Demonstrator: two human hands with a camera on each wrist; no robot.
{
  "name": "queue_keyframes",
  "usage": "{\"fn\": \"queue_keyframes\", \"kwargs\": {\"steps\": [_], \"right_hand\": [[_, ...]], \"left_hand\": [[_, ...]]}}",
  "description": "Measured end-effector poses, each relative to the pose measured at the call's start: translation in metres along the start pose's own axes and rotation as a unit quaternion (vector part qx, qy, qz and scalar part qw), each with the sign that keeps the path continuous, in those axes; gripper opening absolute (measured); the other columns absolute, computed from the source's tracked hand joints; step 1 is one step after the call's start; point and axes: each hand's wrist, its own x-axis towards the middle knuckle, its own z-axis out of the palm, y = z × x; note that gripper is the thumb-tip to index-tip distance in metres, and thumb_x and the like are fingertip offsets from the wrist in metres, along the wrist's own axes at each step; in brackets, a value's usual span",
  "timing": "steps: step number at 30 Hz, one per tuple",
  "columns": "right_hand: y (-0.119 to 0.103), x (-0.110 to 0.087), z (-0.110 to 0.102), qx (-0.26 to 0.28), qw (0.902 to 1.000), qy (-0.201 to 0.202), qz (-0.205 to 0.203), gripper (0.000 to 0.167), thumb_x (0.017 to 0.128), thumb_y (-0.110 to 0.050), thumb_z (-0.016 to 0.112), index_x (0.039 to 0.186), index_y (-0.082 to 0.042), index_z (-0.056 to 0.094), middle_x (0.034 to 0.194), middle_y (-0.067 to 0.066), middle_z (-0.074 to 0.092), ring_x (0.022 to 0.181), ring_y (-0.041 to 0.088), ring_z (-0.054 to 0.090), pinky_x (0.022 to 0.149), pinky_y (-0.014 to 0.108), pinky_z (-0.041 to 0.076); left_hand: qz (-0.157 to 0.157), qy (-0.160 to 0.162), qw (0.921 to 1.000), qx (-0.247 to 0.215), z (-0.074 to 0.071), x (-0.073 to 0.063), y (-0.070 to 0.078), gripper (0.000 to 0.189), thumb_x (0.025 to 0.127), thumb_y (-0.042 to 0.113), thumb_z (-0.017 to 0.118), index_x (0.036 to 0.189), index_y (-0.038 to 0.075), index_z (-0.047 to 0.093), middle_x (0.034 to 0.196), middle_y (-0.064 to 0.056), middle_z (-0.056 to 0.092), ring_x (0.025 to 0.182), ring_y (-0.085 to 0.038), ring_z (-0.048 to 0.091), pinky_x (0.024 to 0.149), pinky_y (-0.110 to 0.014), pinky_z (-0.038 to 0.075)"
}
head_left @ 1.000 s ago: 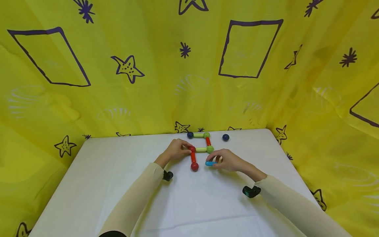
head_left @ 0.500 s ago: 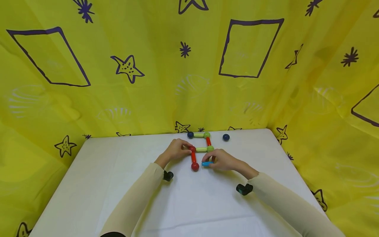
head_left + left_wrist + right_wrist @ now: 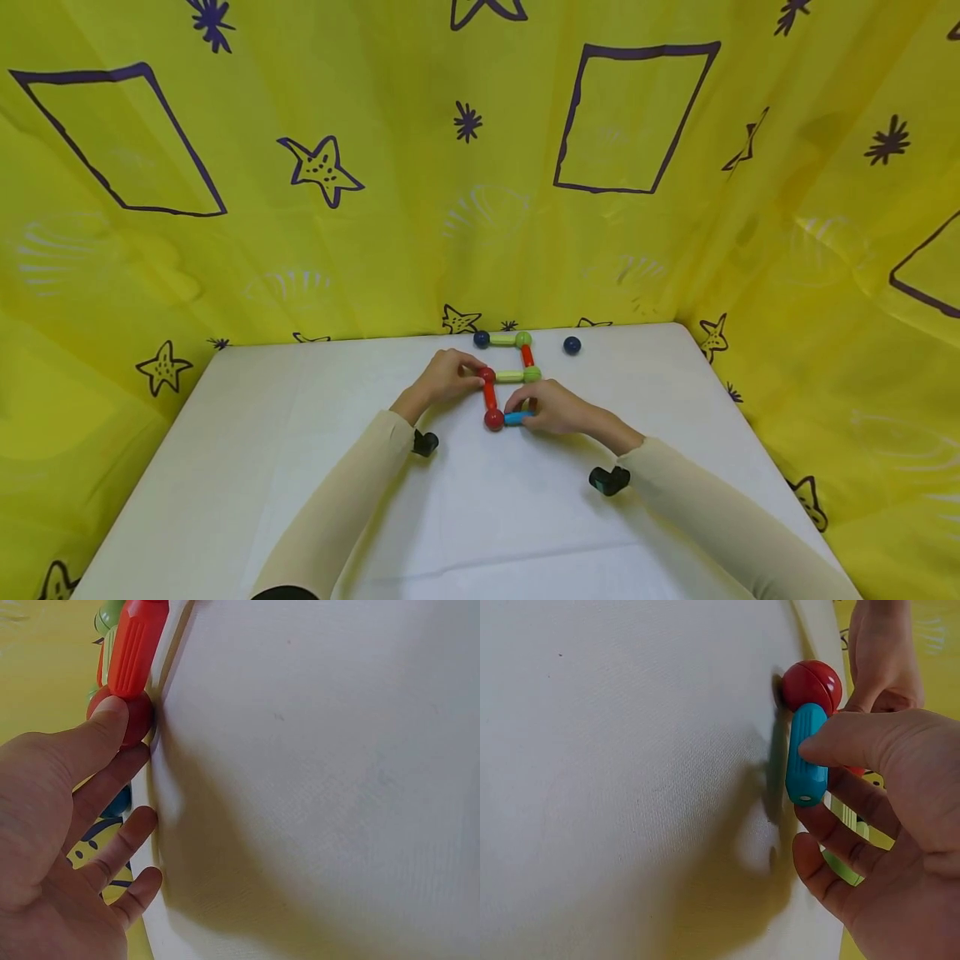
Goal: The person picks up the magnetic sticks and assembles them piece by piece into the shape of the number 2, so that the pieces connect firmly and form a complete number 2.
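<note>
A chain of ball-and-rod building pieces lies on the white table. It zigzags from a dark blue ball (image 3: 482,339) through light green balls and rods and a red rod (image 3: 527,356) to the corner red ball (image 3: 487,375). From there another red rod (image 3: 138,649) leads to the nearest red ball (image 3: 811,684). My left hand (image 3: 444,380) pinches the corner red ball between thumb and finger. My right hand (image 3: 561,408) holds a blue rod (image 3: 807,778) between thumb and fingers, its far end against the nearest red ball. That rod's near end points free to the right.
A loose dark blue ball (image 3: 572,345) sits near the table's back edge, right of the chain. Yellow patterned cloth (image 3: 405,233) rises behind and beside the white table (image 3: 465,517). Both wrists carry small black cameras.
My right hand has moved left and slightly nearer with the blue rod, bringing the rod's end from a gap up to the nearest red ball. The left hand has stayed at the corner red ball.
</note>
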Motion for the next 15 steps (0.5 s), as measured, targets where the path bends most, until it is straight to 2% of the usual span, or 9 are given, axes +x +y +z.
{"fn": "queue_keyframes", "kwargs": {"steps": [6,15], "right_hand": [[-0.0004,0.0015,0.0018,-0.013,0.9999,0.004,0.003,0.021,0.09,0.001,0.072,0.106,-0.012,0.078,0.101,-0.004,0.073,0.088,0.018,0.059,0.079,0.027,0.049],[0.0019,0.0006,0.0044,0.006,0.9998,0.016,0.007,0.021,0.09,0.002,0.072,0.107,-0.011,0.078,0.102,-0.002,0.074,0.087,0.02,0.059,0.077,0.027,0.048]], "left_hand": [[-0.004,-0.002,1.0,-0.002,0.0005,-0.0006,-0.0006,0.025,0.093,0.022,0.078,0.116,0.013,0.079,0.108,0.0,0.076,0.095,-0.02,0.058,0.087,-0.035,0.05],[-0.008,-0.004,1.0,0.003,-0.0002,-0.0003,-0.0001,0.026,0.094,0.023,0.078,0.118,0.014,0.079,0.11,0.001,0.076,0.096,-0.02,0.059,0.089,-0.035,0.05]]}}
